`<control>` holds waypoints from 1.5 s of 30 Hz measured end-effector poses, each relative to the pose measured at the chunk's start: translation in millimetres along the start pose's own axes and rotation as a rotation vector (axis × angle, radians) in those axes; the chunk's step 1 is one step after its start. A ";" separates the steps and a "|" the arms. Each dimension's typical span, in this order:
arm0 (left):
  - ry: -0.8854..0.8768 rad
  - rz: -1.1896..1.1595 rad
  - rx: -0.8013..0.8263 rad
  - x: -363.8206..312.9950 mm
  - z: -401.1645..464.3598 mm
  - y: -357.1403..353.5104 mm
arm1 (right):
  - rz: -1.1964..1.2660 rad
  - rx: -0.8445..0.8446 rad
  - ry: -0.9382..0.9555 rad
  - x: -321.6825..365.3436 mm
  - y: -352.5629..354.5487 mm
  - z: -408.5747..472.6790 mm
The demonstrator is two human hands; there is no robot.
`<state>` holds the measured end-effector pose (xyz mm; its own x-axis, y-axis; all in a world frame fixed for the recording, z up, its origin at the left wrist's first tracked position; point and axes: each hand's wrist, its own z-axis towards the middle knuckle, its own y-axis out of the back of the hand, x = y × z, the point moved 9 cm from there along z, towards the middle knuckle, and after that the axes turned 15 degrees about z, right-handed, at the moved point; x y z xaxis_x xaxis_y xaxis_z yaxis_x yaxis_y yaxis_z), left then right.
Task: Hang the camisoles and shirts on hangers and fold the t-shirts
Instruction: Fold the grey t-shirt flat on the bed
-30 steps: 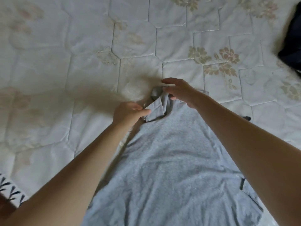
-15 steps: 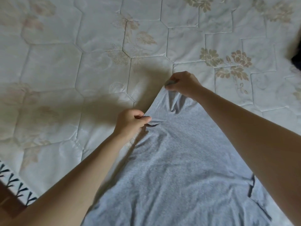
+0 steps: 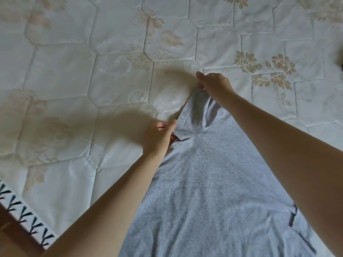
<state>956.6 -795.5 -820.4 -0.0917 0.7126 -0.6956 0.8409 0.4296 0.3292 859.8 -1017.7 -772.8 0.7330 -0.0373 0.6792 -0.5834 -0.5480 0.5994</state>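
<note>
On the bed: light grey cotton t-shirt [image 3: 213,191] lies spread over white quilted floral mattress [image 3: 92,89].
Left hand [image 3: 159,138]: pinches the sleeve's near edge.
Right hand [image 3: 215,86]: pinches the sleeve's far tip.

t-shirt [image 3: 204,191] hem cut off by bottom edge; right forearm covers its right side. Dark blurred object [image 3: 341,62] clipped at right edge, unidentifiable.

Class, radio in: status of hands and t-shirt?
Left hand pinching sleeve. Right hand pinching sleeve tip. Grey t-shirt flat on mattress. Nothing in the way.
</note>
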 end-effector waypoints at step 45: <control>-1.540 1.046 -0.128 -27.1 -94.6 -66.4 | -0.118 0.082 -0.114 -100.8 34.1 -52.8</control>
<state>852.8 -790.8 -763.0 0.9333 -0.3515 -0.0735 0.1833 0.2903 0.9392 747.5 -988.5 -798.5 0.8320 -0.0605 0.5514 -0.4640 -0.6207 0.6320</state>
